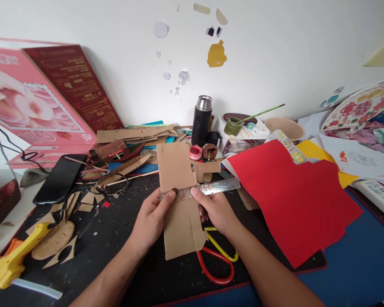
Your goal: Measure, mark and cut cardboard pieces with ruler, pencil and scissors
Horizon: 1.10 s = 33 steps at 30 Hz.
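A: Your left hand point(152, 217)?
B: You pinched the cardboard strip point(179, 200) at its left edge, mid-table, thumb on the steel ruler point(211, 187).
A: Right hand point(216, 211)?
B: You pinched ruler against cardboard, fingers curled behind, above the scissors point(216, 260).

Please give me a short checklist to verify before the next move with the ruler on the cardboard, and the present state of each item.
1. Left hand grips the cardboard: ok.
2. Right hand presses the ruler on the cardboard: ok.
3. Ruler lies across the whole strip: ok.
4. Ruler sits on a drawn mark: cannot tell.
5. Scissors near: ok, under the right hand.
6. Paint pots away from the cardboard: not ok, just beside its top edge.
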Tool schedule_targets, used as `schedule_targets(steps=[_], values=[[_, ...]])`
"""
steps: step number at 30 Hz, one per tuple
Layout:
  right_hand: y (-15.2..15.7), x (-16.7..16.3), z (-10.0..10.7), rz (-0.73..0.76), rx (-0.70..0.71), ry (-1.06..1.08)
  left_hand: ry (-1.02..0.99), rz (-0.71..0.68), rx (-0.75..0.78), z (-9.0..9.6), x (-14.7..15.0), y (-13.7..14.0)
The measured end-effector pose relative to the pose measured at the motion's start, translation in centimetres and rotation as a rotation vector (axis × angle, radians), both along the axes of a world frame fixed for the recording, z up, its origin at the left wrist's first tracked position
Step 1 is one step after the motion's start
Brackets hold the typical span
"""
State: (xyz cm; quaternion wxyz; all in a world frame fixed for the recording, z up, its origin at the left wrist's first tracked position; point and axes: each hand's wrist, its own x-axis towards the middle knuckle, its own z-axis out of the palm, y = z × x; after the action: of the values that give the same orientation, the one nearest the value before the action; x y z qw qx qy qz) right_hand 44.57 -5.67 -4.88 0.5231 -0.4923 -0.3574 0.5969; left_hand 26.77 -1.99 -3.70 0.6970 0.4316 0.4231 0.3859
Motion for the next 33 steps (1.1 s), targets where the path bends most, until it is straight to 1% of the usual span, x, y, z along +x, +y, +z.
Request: schedule_targets(steps=[9,15,18,23,33], values=[[0.09,0.10,-0.20,0.000,0.005,-0.012,0.004,0.005,-0.002,-0.06,0.18,0.09],[0.10,0.12,0.03,-0.010,-0.001,-0.025,-0.021,0.007,-0.054,-0.19,0.26,0.21],[-0.01,0.14,0.26,-0.015,-0.004,-0.032,-0.058,-0.028,-0.067,-0.25,0.04,0.24],[-0.07,0.30,0.55,-0.037,0.013,-0.049,-0.102,-0.119,-0.032,-0.34,-0.41,0.17],[-0.11,0.18,0.59,-0.018,-0.010,-0.004,-0.092,-0.107,-0.040,-0.06,-0.35,0.31]])
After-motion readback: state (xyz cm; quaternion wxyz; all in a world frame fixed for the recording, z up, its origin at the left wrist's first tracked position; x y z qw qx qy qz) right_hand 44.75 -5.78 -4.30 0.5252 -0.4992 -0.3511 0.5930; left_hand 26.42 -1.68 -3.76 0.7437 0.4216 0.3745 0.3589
